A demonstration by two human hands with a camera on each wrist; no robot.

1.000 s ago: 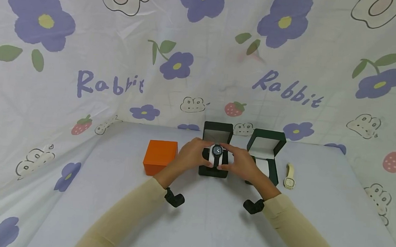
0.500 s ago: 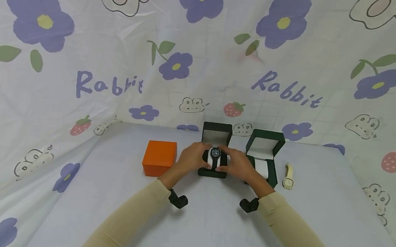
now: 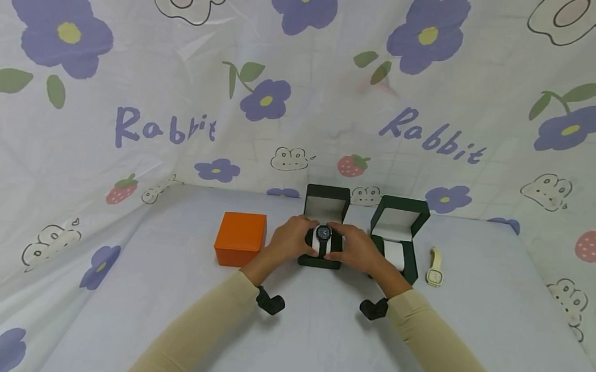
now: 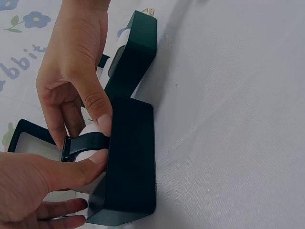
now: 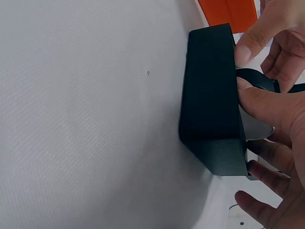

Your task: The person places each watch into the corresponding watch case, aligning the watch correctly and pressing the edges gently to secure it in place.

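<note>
A black wristwatch (image 3: 323,233) is wrapped round a white cushion (image 4: 90,129) that sits down in an open dark green watch box (image 3: 323,262). My left hand (image 3: 291,238) grips the cushion and watch from the left, its thumb near the strap at the box's front wall. From the right, my right hand (image 3: 358,248) grips the same cushion, thumb also beside the strap. Both thumbs lie at the box's front edge in the wrist views. The cushion's lower part is hidden inside the box.
A second open green watch box (image 3: 404,201) with a white cushion stands to the right. Beyond it lies a gold-coloured wristwatch (image 3: 435,267). An orange box (image 3: 240,238) is at left. A flower-printed cloth (image 3: 303,95) hangs behind the table.
The watch on its cushion has gone lower and slightly nearer, down into the box, with both hands following it. In the last half second it has moved only slightly.
</note>
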